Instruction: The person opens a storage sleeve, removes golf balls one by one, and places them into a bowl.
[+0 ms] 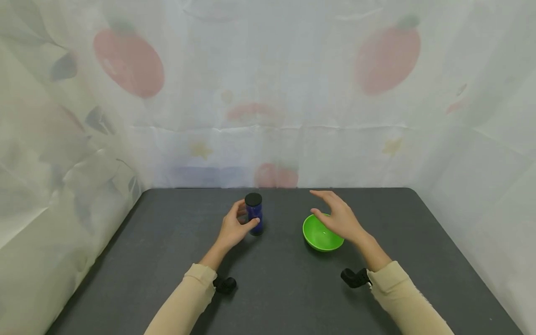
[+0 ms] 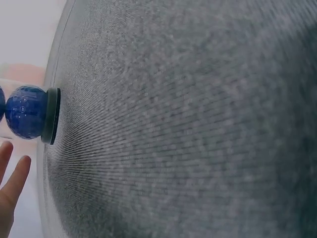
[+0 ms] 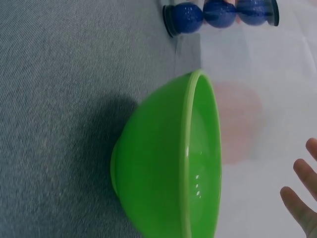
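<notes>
One blue tube (image 1: 254,214) with a black cap stands upright on the dark table (image 1: 167,260), toward its far edge and left of centre; the right wrist view shows three blue balls stacked inside it. The left hand (image 1: 234,228) curls its grip around the tube's lower half. One green bowl (image 1: 319,235) sits just to the right, apart from the tube. The right hand (image 1: 339,216) hovers over the bowl's far rim, grip released, fingers spread. Bare table lies wide on both sides and toward the near edge.
</notes>
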